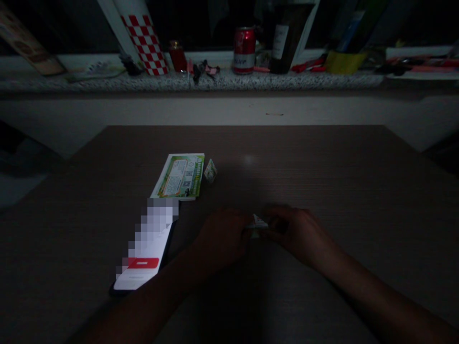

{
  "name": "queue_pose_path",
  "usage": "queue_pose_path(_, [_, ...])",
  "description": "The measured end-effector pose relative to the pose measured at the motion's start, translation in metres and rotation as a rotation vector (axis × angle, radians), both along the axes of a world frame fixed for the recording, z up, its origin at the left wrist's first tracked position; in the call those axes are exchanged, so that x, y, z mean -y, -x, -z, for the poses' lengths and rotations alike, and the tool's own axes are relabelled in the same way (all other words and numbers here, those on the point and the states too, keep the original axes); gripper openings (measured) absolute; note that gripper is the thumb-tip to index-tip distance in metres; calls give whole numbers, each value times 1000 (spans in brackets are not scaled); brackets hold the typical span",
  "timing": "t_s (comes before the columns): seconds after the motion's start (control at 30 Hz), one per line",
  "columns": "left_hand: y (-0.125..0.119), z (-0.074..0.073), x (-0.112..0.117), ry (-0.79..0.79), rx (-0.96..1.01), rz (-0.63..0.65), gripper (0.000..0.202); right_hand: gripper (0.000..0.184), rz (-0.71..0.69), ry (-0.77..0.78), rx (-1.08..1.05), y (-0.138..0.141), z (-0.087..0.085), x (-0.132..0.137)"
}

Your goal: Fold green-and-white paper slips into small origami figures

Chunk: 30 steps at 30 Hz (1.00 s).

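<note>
The scene is dim. My left hand [224,236] and my right hand [296,229] meet low over a dark wooden table [322,167]. Between their fingertips they pinch a small pale folded piece of paper [257,223]. Both hands have their fingers curled in on it. A little farther back lies a green printed paper packet [180,176], and beside it a small folded paper shape [210,170]. A lit phone [147,251] lies to the left of my left forearm.
Behind the table runs a speckled stone ledge [107,82] with a red can [244,50], a dark bottle [285,38], a red-and-white checkered object [147,40], a small red jar [177,56] and assorted clutter.
</note>
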<state>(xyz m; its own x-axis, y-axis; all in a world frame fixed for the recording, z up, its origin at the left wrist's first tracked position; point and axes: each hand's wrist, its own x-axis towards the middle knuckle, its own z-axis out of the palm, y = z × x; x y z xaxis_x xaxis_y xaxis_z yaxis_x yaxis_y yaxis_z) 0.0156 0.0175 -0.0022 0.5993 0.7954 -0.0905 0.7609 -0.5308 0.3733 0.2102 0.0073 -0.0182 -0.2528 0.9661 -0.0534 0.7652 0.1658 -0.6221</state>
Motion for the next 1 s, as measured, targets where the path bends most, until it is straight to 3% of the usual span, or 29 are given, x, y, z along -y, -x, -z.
queue_pose_path(0.57, [0, 2, 0, -7, 20, -4, 16, 28, 54, 4, 19, -11, 1, -4])
queue_pose_path(0.8, [-1, 2, 0, 3, 24, 7, 20, 17, 87, 70, 48, -25, -1, -3])
queue_pose_path(1.0, [-1, -1, 0, 11, 5, 8, 20, 12, 33, 85, -1, -36, -1, -4])
